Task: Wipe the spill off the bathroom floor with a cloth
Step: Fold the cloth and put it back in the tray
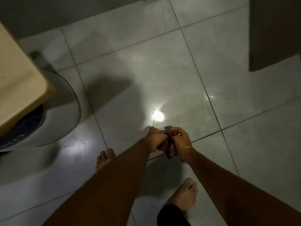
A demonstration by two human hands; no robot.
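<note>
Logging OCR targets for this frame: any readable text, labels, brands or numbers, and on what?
None readable.
Dark blue band with pale marks on the white round container: too blurred to tell if it is lettering.
Cloth, floor tiles, beige ledge: no text.

Both hands, left hand and right hand, grip a bunched dark red cloth above the tiled floor. Wet spill glints just ahead. Bare feet below; toilet at left.
</note>
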